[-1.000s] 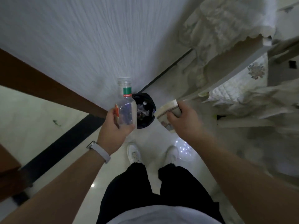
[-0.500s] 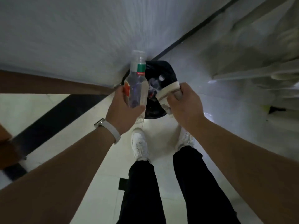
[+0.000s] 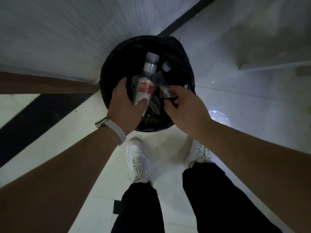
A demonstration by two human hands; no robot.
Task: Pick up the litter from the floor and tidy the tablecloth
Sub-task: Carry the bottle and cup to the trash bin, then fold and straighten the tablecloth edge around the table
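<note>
White shoes [image 3: 138,158] stand at six o'clock on the pale tiled floor [image 3: 80,132], toes toward a black bin [image 3: 116,52] at twelve o'clock, set against the wall [image 3: 67,31]. Both forearms reach over it.

The left hand [image 3: 125,105], with a pale wristband [image 3: 116,130] behind it, is clamped on the clear plastic bottle [image 3: 146,84]. The thumb presses the base end and the fingers curl round the nine o'clock side. The bottle lies tilted over the bin mouth, cap toward twelve o'clock, not yet let go.

The right hand [image 3: 185,106] hovers at the bin's four o'clock edge, fingers curled inward. A pale crumpled scrap [image 3: 165,89] shows at its fingertips with a dark strip just below. I cannot tell whether the fingers pinch either one or nothing.

Released at this slant, the bottle could strike litter already inside, such as the pale cap [image 3: 166,66] at one o'clock, then bounce against the rim and roll back onto the floor. The scrap looks light; dropped from the four o'clock edge rather than over the centre, it may drift past the rim. If the dark strip is the liner's edge, pulling the right hand away could drag it up and spill what is inside. A knock from either wrist could tip the bin.

The tablecloth is not clearly in view; only a blurred pale mass lies at two o'clock.
</note>
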